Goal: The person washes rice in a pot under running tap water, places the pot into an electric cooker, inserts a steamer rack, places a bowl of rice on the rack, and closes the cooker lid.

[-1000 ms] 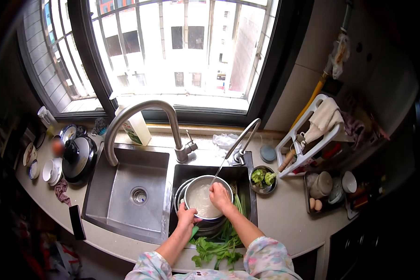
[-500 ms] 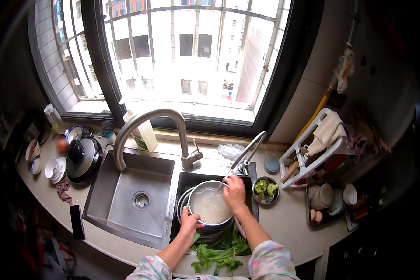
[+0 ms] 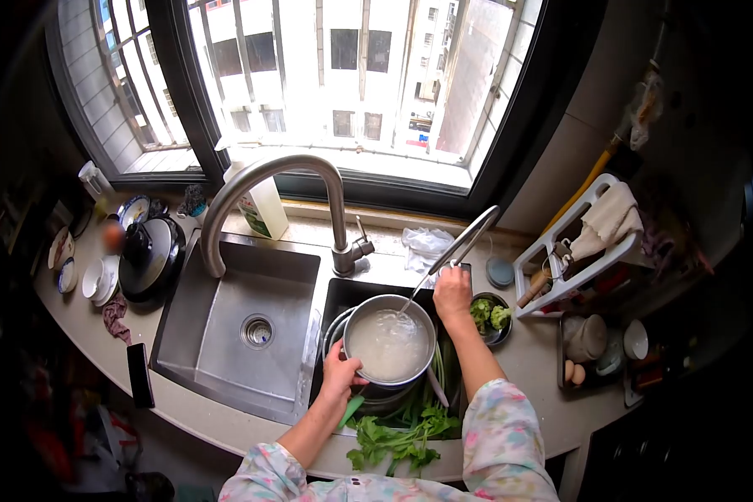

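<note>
My left hand [image 3: 340, 373] grips the near left rim of a round metal pot [image 3: 431, 358] over the right sink basin. Cloudy, whitish water [image 3: 386, 350] fills much of the pot; what lies under it I cannot make out. A thin stream runs into it from a slim curved tap [image 3: 483, 219]. At the base of that tap, my right hand [image 3: 453, 294] closes its fingers on the handle, which they mostly hide. Below the pot, leafy green vegetables [image 3: 397, 437] hang over the basin's front edge, beside a green-handled utensil [image 3: 350, 411].
A large tap [image 3: 335, 192] arches over the left basin [image 3: 217, 351]. Right of the sink stand a bowl of green vegetables [image 3: 489, 318], a white rack [image 3: 577, 243] and a tray with eggs [image 3: 574, 372]. Dishes and a lidded black pan [image 3: 152, 263] crowd the left counter, near a phone [image 3: 140, 375].
My right hand has moved from over the pot's right rim up and right to the slim tap's base. The pot stays in my left hand, its water surface now more visible. The view has shifted slightly.
</note>
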`<state>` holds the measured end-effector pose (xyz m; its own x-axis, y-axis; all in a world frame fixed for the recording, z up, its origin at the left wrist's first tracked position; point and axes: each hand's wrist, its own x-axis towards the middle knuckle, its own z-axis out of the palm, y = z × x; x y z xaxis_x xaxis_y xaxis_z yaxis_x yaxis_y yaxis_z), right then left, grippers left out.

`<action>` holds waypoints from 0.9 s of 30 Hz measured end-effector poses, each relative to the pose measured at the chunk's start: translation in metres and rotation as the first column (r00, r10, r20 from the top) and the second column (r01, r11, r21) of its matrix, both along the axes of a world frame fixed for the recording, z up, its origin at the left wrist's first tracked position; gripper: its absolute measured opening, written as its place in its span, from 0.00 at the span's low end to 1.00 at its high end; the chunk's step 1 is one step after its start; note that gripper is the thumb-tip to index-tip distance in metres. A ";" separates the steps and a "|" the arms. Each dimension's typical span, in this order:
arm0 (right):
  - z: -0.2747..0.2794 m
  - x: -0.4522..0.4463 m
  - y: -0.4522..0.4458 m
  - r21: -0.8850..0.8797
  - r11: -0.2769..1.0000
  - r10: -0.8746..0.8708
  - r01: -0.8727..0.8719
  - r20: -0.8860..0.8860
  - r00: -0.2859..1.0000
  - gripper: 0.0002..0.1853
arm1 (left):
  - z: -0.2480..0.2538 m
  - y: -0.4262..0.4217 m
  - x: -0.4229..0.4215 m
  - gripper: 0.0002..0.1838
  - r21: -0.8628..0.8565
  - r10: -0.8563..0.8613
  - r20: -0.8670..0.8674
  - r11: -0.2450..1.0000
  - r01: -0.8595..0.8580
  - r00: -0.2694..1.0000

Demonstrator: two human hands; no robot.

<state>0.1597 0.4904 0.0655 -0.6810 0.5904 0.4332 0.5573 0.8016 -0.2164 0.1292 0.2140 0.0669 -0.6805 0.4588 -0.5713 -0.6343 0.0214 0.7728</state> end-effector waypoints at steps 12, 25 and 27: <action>0.047 0.049 -0.082 -0.708 0.691 -0.145 -0.143 -0.330 0.933 0.19 | 0.027 -0.044 -0.016 0.32 0.033 -0.071 0.088 0.997 0.069 0.994; 0.137 0.016 -0.265 -0.056 0.760 0.394 -0.647 -0.752 0.528 0.11 | 0.051 -0.149 -0.058 0.29 0.001 -0.028 0.017 1.000 0.028 0.999; 0.119 0.010 -0.280 -0.062 0.730 0.657 -0.680 -0.208 0.724 0.17 | 0.049 -0.169 -0.056 0.29 -0.030 -0.011 0.011 0.999 0.012 1.000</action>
